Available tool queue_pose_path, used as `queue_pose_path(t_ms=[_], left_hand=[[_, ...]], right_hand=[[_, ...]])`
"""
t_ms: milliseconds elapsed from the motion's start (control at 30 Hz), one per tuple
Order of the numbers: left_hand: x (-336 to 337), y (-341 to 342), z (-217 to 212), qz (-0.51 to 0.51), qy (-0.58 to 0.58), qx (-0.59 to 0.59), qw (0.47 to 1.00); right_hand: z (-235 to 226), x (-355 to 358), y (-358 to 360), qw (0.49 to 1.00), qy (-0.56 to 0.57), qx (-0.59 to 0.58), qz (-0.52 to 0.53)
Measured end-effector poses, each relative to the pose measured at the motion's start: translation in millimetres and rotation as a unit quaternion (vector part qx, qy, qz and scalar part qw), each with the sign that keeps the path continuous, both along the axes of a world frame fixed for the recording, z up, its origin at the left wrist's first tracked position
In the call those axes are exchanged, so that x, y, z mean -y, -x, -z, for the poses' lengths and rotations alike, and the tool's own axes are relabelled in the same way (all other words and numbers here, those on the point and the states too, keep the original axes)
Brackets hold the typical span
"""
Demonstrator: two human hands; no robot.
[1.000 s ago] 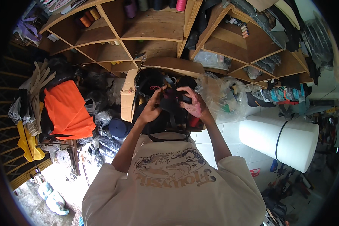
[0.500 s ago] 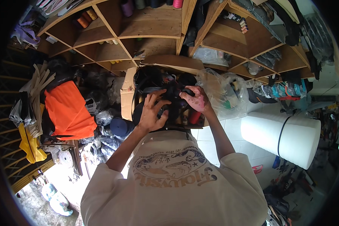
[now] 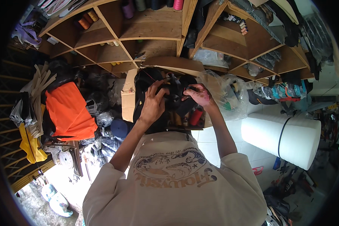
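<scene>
My left hand (image 3: 153, 102) is spread wide, fingers fanned over the heap of black straps (image 3: 173, 98) that sits in the open cardboard box (image 3: 129, 98) just under the wooden shelves (image 3: 147, 35). It presses and steadies more than it grips. My right hand (image 3: 198, 94) is curled nearly closed, fingertips pinching a fold of the same black strap material at the right side of the heap (exact piece is hard to tell, all black on black).

To do this well, I judge: keep the left palm flat so the bundle does not slide, pull with the right in short tugs, follow one strap end out instead of yanking the tangle. Watch the red thread spool (image 3: 195, 116) standing just below my right wrist in the box; it could tip.

Packages and labels by place:
- cardboard box, brown, flap raised at the back, small pale sticker on its left wall (print too small to make out)
- clear plastic bag (image 3: 228, 96), crumpled, just right of the box, coloured bits inside
- thread cones (image 3: 87, 19), orange, upper left shelf; purple, dark and pink ones along the top shelf
- white foam roll (image 3: 280, 138) with a black band, lying on the tiled floor to my right
- orange cloth (image 3: 67, 111) draped on the pile at left, yellow fabric below it
</scene>
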State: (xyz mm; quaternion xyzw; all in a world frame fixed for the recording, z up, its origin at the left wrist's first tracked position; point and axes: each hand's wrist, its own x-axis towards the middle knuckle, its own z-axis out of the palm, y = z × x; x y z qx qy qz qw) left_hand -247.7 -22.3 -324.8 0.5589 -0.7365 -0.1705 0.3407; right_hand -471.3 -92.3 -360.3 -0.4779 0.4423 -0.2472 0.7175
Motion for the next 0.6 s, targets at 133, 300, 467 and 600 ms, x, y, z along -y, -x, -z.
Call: queue_pose_path(t_ms=[133, 300, 467, 600], left_hand=[[-2.2, 7.2, 3.5, -0.01, -0.042, -0.124, 0.991], [-5.8, 22.3, 1.3, -0.044, 0.014, -0.026, 0.999], [-4.0, 25.7, 9.0, -0.032, -0.027, -0.09, 0.995], [-11.2, 21.6, 15.7, -0.034, -0.052, -0.15, 0.987]], right_hand=[[-16.5, -7.0, -15.5, 0.998, -0.009, -0.014, 0.055], [-3.9, -8.9, -21.4, 0.995, 0.044, -0.004, 0.09], [23.3, -19.8, -25.8, 0.968, 0.113, -0.114, 0.192], [22.2, -21.6, -29.1, 0.9, 0.303, -0.266, 0.167]])
